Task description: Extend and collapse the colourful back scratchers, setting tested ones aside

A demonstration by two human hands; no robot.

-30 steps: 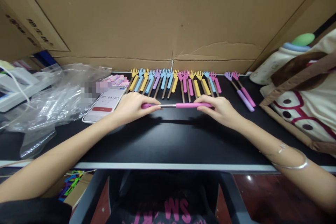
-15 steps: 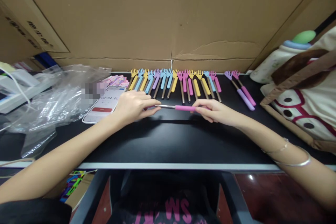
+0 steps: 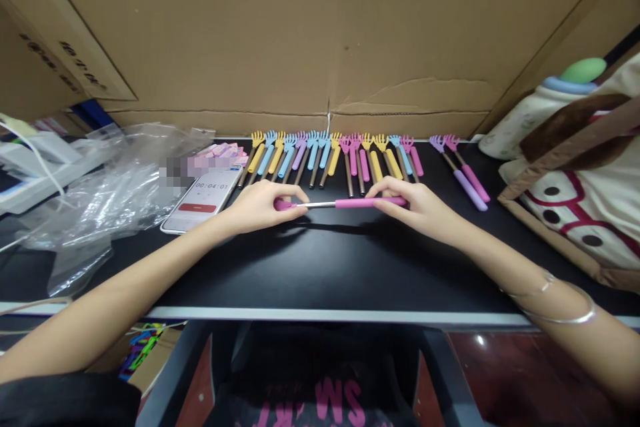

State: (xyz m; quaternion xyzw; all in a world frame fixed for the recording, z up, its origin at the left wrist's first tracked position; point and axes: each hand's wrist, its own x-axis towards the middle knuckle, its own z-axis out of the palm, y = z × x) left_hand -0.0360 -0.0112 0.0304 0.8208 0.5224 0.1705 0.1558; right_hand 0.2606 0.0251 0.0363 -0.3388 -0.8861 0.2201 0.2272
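Note:
Between my two hands a pink back scratcher (image 3: 354, 203) lies level above the black tabletop. My left hand (image 3: 263, 207) pinches its head end, where a bit of the pink claw shows between the fingers. At the other end my right hand (image 3: 417, 207) grips the pink handle, thumb below and fingers on top. A short stretch of silver rod is visible between the hands. Behind them several back scratchers in yellow, blue, purple and pink (image 3: 327, 157) stand in a row, claws towards the cardboard. Farther right lie a purple back scratcher (image 3: 467, 187) and a pink one (image 3: 473, 180).
A phone (image 3: 205, 199) with a running timer lies left of my left hand, beside clear plastic bags (image 3: 115, 180) and pink packets (image 3: 220, 155). A cardboard wall (image 3: 320, 33) closes the back. A bottle (image 3: 530, 113) and a cloth bag (image 3: 600, 193) stand at the right.
My right hand has shifted a little right along the handle, and more of the handle now shows beneath its fingers. The pink claw end now shows in my left hand.

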